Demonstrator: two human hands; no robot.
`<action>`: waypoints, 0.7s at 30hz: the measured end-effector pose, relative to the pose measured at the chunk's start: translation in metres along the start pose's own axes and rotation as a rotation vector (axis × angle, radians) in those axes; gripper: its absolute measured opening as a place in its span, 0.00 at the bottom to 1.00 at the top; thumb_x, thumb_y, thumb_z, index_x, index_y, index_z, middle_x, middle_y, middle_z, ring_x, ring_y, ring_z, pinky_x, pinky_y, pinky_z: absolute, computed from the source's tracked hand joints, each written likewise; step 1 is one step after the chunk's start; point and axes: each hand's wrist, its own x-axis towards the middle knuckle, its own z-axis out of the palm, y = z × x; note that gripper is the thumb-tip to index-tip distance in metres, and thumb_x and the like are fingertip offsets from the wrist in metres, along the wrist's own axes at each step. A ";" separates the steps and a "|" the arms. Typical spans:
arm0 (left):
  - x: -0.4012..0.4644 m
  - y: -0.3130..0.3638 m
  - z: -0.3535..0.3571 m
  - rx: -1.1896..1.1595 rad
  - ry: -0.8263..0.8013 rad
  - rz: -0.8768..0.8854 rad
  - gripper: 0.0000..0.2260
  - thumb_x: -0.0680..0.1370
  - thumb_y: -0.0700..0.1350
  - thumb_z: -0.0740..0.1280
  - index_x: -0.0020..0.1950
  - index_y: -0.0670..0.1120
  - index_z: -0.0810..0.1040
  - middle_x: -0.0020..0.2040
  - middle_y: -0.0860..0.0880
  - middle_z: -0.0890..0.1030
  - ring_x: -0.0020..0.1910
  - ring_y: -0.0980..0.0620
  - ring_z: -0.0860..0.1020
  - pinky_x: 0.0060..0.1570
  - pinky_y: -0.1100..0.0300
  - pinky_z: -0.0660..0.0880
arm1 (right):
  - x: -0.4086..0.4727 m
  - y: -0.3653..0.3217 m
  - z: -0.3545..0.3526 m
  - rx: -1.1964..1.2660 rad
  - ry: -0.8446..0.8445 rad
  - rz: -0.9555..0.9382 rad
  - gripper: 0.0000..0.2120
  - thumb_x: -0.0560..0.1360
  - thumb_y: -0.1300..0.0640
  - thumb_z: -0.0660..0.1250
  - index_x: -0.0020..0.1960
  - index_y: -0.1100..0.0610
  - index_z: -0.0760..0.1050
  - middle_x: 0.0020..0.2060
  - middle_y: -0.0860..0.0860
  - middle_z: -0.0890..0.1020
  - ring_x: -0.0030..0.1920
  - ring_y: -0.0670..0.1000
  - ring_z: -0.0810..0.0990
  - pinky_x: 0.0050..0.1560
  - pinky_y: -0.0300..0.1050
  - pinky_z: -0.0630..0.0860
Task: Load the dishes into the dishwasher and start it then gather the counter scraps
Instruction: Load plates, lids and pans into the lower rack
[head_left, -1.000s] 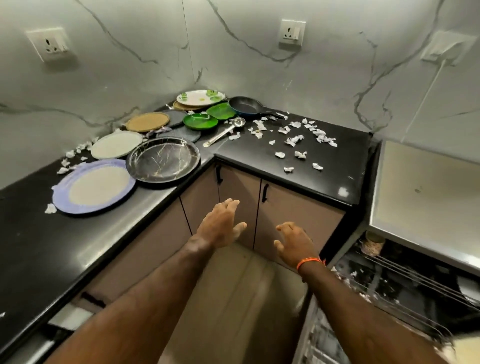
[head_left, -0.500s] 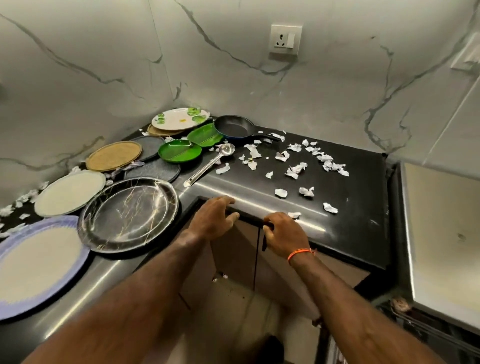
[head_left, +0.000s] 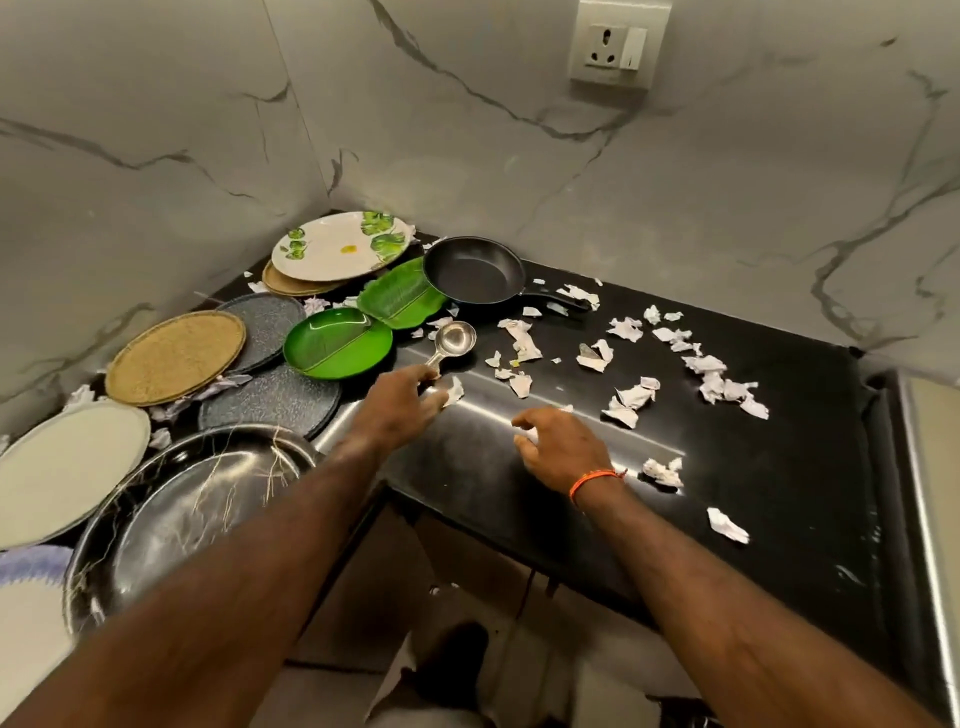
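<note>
A steel ladle (head_left: 456, 338) lies on the black counter (head_left: 779, 493), bowl toward the green plates. My left hand (head_left: 395, 410) is over its handle, thumb and fingers closing round the handle's end. My right hand (head_left: 563, 447) hovers just above the counter with loosely curled fingers, holding nothing. Torn white paper scraps (head_left: 628, 397) are strewn over the counter's right half. A black frying pan (head_left: 472, 273) sits at the back. Two green plates (head_left: 337, 345), a white leaf-print plate (head_left: 337, 244), a woven tan plate (head_left: 174, 356), grey speckled plates (head_left: 270, 400), a white plate (head_left: 62, 473) and a black marbled plate (head_left: 192, 514) fill the left run.
Marble walls close the corner behind the dishes, with a wall socket (head_left: 615, 47) above the pan. A light appliance top (head_left: 935, 467) borders the counter on the right. Cabinet doors and floor lie below the counter edge between my arms.
Both hands left the counter's front edge and moved forward over the counter. My left hand reached the ladle handle, and the view came closer to the corner.
</note>
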 end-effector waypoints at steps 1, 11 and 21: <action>0.012 -0.003 0.000 0.006 0.000 -0.002 0.18 0.75 0.55 0.73 0.61 0.48 0.83 0.54 0.48 0.86 0.52 0.49 0.83 0.52 0.59 0.77 | 0.011 -0.001 0.001 0.009 0.008 0.015 0.14 0.78 0.50 0.65 0.63 0.48 0.78 0.61 0.48 0.81 0.62 0.52 0.78 0.60 0.47 0.74; 0.102 -0.027 0.008 0.039 -0.049 0.009 0.18 0.74 0.49 0.73 0.63 0.45 0.82 0.59 0.46 0.84 0.60 0.44 0.80 0.58 0.54 0.75 | 0.111 -0.013 0.009 -0.006 0.030 0.094 0.14 0.76 0.50 0.64 0.60 0.48 0.79 0.59 0.47 0.82 0.60 0.52 0.79 0.58 0.50 0.77; 0.164 -0.035 0.023 0.079 -0.192 -0.074 0.23 0.67 0.55 0.79 0.57 0.47 0.80 0.50 0.49 0.85 0.50 0.47 0.82 0.46 0.57 0.75 | 0.188 -0.017 0.027 0.023 -0.006 0.181 0.13 0.75 0.51 0.65 0.58 0.48 0.79 0.56 0.49 0.82 0.57 0.54 0.80 0.55 0.50 0.77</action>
